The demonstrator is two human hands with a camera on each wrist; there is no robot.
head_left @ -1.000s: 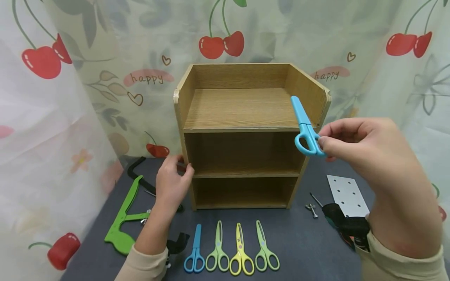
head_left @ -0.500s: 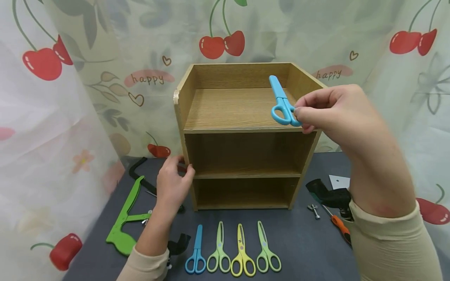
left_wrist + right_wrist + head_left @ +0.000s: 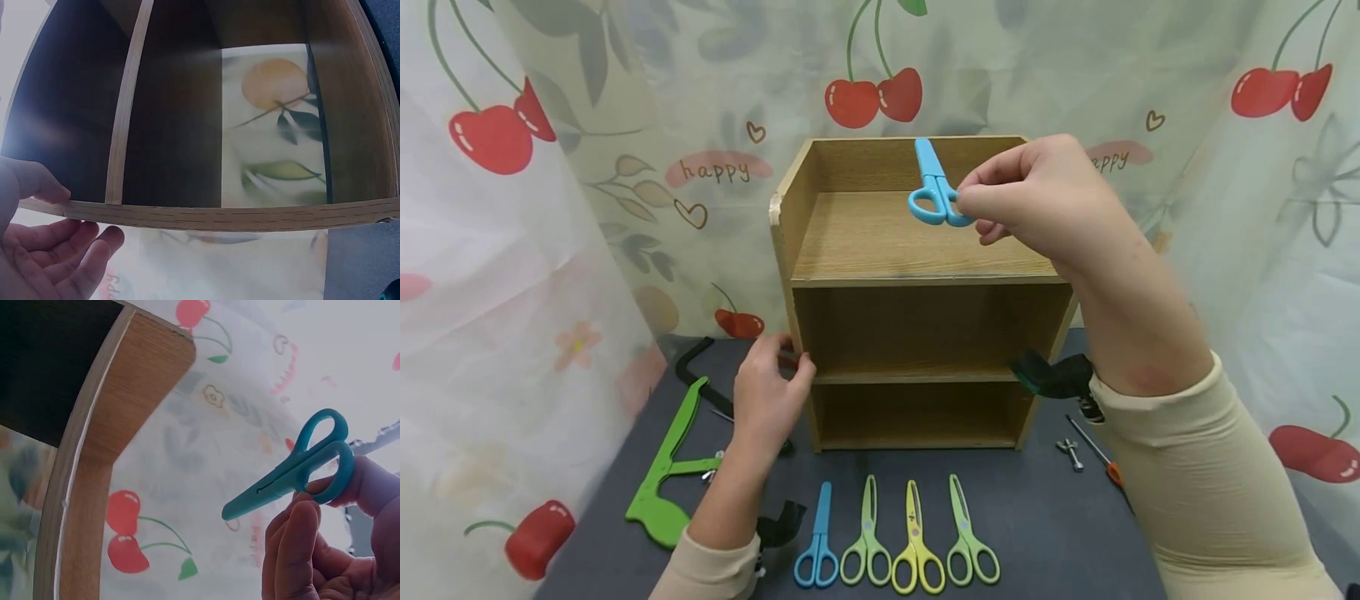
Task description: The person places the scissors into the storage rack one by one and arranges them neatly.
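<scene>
My right hand [image 3: 1048, 200] pinches light-blue scissors [image 3: 932, 185] by one handle ring, in front of the top level of a small wooden shelf [image 3: 857, 242]. The scissors point up and slightly left, apart from the wood, and a blue sheath covers their blades. In the right wrist view, thumb and fingers hold the ring of the scissors [image 3: 284, 475]. At the shelf's left side, my left hand [image 3: 771, 387] holds the side panel. The left wrist view has the thumb on the inner side of that panel [image 3: 206, 217] and the fingers on the outer side.
In front of the shelf lie blue scissors [image 3: 817, 542], two green scissors [image 3: 867, 533] [image 3: 968, 542] and yellow scissors [image 3: 916, 546] in a row. A green saw-like frame [image 3: 662, 483] lies left; a bolt with wing nut [image 3: 1071, 455] and screwdriver [image 3: 1090, 440] lie right.
My right hand has carried the light-blue scissors left and upward, from the shelf's right side to before its top level. My left hand stays on the side panel.
</scene>
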